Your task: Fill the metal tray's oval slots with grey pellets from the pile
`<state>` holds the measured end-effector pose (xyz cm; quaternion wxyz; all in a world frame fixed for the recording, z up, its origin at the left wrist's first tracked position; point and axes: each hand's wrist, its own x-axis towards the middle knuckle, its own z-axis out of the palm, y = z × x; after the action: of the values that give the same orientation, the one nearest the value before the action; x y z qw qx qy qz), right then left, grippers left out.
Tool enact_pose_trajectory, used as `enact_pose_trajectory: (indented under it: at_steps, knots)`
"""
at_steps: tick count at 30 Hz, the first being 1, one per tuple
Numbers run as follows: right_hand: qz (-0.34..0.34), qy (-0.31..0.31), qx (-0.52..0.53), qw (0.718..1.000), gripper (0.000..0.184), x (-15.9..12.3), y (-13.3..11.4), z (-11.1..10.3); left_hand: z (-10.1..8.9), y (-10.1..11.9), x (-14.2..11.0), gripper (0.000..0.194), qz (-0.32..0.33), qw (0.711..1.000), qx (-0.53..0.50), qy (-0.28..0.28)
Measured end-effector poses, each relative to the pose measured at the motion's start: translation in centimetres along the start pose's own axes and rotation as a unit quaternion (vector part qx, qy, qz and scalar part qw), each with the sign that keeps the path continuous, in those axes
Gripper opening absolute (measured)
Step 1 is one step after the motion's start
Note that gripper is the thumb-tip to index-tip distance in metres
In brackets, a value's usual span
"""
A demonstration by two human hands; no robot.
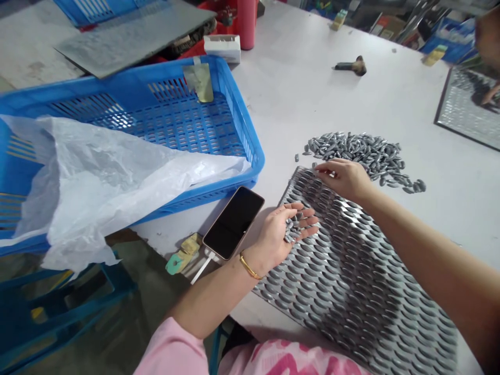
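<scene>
My left hand (279, 229) is palm up, cupping several small grey oval pieces (292, 229), its fingers stretched out over the left side of a grey tray (351, 260). Rows of matching oval pieces or bumps cover that tray; I cannot tell which. At the tray's far left corner, my right hand (346, 179) is pinched, with a small grey piece (314, 165) at its fingertips. Just beyond it lies a loose pile of grey oval pieces (355, 148), a few of them scattered at its edges.
Left of the tray lie a phone (234, 223) with a white cable and a blue crate (255, 156) with a white plastic bag (94, 172) over it. A dark-handled brush (351, 66) rests farther back. Another person's hand (491, 94) is at a second tray (449, 104).
</scene>
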<state>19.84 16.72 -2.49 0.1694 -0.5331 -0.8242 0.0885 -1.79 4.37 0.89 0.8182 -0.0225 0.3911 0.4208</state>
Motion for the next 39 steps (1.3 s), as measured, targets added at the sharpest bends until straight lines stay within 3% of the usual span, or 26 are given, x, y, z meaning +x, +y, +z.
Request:
enact_pose_trajectory:
  at_steps: [8, 21, 27, 34, 39]
  knots:
    - [-0.009, -0.074, -0.091, 0.993, 0.03, 2.2, -1.1, 0.4, -0.2, -0.1, 0.1, 0.015, 0.0, 1.0, 0.004, -0.009]
    - [-0.025, -0.08, -0.061, 0.995, 0.03, 2.3, -0.1, 0.1, -0.2, -0.1, 0.0, 0.014, 0.002, 1.0, 0.026, -0.001]
    - [0.02, -0.055, -0.006, 0.998, 0.02, 0.4, 0.4, -0.7, 0.2, 0.0, -0.3, 0.013, 0.012, 1.0, 0.028, 0.006]
    - [-0.03, -0.088, -0.12, 0.988, 0.024, -0.7, -1.1, -0.4, 0.1, -0.2, -0.2, 0.012, 0.015, 0.999, 0.035, 0.008]
    - [0.021, -0.112, -0.027, 0.993, 0.017, 0.3, -0.3, -0.4, 0.0, -0.2, -0.1, 0.012, 0.016, 0.999, 0.031, 0.002]
